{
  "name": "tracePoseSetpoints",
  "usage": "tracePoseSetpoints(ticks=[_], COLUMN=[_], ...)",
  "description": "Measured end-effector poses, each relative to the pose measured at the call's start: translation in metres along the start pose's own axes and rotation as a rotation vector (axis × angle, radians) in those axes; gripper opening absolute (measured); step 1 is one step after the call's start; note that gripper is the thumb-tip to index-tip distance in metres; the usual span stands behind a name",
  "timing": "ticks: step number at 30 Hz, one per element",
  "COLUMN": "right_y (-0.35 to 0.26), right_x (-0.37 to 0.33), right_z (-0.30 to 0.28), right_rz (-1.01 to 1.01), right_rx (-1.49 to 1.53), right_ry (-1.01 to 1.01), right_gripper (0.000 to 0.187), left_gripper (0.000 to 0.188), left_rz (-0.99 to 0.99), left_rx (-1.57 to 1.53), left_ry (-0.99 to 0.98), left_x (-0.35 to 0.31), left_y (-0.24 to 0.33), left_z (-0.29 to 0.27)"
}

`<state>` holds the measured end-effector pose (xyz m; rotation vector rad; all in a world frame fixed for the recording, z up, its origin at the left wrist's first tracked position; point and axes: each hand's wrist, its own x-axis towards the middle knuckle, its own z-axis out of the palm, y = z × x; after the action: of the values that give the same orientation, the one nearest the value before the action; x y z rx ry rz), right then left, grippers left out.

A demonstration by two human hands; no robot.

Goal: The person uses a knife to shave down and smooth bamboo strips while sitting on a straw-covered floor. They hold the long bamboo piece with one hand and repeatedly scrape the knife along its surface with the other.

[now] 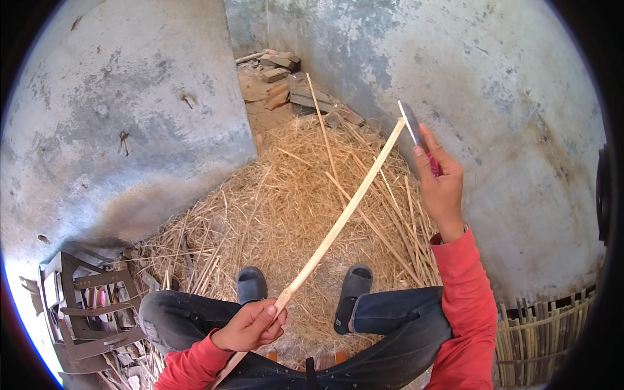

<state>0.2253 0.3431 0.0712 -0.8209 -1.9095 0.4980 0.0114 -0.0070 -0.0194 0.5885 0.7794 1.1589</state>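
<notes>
A long pale strip of split wood, perhaps bamboo (348, 214), slants from my lap up to the far right. Near its lower part my left hand (252, 325) is closed around it, and its tail passes under my left forearm. My right hand (440, 175) grips a knife (409, 122) by its pink handle, the blade pointing up and away from me. The blade lies at the strip's far tip, seemingly touching it. Both arms wear red sleeves.
Shavings and thin strips (286, 188) cover the floor ahead. Bricks and boards (279, 65) lie by the gap between two grey walls (494, 130). A broken wooden frame (91, 305) stands at left, a slatted basket (539, 338) at right. My sandalled feet (354, 286) rest on the floor.
</notes>
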Motion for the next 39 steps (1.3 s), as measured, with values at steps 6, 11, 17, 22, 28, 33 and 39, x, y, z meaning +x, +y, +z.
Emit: tracePoseSetpoints(ticks=[6, 11, 17, 22, 28, 33, 39], right_y=[-0.022, -0.058, -0.085, -0.041, -0.035, -0.047, -0.024], right_x=[-0.017, -0.082, -0.055, -0.001, -0.018, -0.033, -0.006], right_z=[0.011, 0.048, 0.046, 0.022, 0.034, 0.039, 0.024], right_rz=[0.230, -0.134, -0.201, -0.035, -0.090, 0.069, 0.150], right_rx=[0.096, 0.255, 0.242, 0.116, 0.108, 0.235, 0.245], right_ry=[-0.324, -0.632, -0.332, 0.009, -0.072, -0.171, -0.175], right_gripper=[0.037, 0.037, 0.039, 0.038, 0.036, 0.036, 0.037], left_gripper=[0.032, 0.033, 0.040, 0.041, 0.042, 0.042, 0.040], left_rz=[-0.065, -0.121, -0.073, -0.153, -0.188, -0.187, -0.255], left_rx=[-0.026, -0.099, -0.140, -0.259, -0.349, -0.315, -0.310], left_ry=[0.001, 0.022, -0.002, -0.045, -0.026, -0.016, -0.027], left_x=[-0.003, -0.002, -0.008, -0.012, -0.016, -0.018, -0.011], left_y=[0.008, 0.020, 0.030, 0.031, 0.033, 0.033, 0.031], left_z=[0.003, 0.005, 0.005, 0.004, 0.003, 0.000, 0.001])
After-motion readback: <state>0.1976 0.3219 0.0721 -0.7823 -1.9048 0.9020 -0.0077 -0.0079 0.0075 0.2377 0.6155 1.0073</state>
